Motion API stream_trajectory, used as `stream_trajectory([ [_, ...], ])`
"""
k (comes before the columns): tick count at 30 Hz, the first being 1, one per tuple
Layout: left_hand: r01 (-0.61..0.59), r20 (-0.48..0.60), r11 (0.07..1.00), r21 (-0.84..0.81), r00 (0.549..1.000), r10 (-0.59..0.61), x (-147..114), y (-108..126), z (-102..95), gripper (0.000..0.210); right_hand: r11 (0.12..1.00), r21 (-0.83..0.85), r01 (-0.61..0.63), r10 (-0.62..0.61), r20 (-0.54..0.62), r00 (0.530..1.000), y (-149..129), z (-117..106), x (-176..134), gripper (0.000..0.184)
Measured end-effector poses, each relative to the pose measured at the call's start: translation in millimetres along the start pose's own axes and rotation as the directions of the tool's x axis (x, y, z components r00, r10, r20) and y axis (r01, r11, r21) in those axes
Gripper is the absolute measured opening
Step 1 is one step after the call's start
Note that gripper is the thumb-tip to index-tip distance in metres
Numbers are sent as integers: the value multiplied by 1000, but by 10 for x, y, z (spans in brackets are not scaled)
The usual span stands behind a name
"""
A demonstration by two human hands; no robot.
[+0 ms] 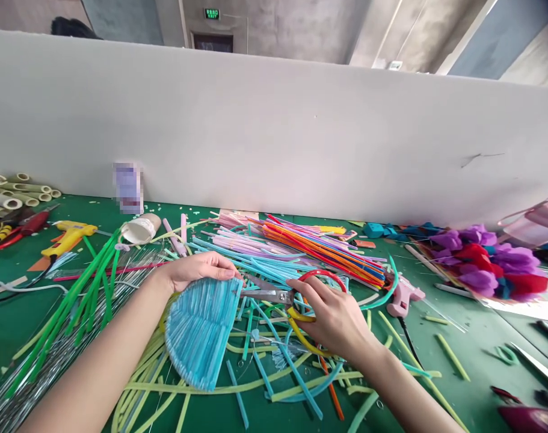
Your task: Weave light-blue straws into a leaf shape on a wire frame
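Note:
My left hand [206, 267] pinches the top edge of a blue half-round fan piece [199, 337] made of pipe cleaners laid side by side. In my right hand [330, 313] is a pair of scissors [278, 295] with red and yellow handles. Their blades point left and reach the fan's upper right corner, close to my left fingertips. Whether the blades touch the fan, I cannot tell. Loose blue pipe cleaners [296, 373] and yellow-green ones [165, 391] lie beneath and around both hands.
Bundled orange and red pipe cleaners [319, 249] lie behind. A yellow glue gun [70, 236] and white cup [141, 229] are left; a pink glue gun [403, 294] and purple-red flowers [490, 261] right. Silver wires [52, 361] spread near my left forearm. A white partition [274, 132] stands behind.

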State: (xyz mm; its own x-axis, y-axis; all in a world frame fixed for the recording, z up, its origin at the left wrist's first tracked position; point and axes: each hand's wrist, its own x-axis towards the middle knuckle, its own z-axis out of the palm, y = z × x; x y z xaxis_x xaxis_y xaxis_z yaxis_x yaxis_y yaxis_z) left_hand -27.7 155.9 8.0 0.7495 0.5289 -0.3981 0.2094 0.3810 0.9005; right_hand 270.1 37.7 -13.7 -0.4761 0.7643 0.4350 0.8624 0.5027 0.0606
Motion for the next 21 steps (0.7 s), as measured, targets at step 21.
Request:
stream_trajectory([
  [21,-15,56,994,-111,998,22,70,-108,14,28,957,-101,271,-277,-49,960,245,-7,120,40],
])
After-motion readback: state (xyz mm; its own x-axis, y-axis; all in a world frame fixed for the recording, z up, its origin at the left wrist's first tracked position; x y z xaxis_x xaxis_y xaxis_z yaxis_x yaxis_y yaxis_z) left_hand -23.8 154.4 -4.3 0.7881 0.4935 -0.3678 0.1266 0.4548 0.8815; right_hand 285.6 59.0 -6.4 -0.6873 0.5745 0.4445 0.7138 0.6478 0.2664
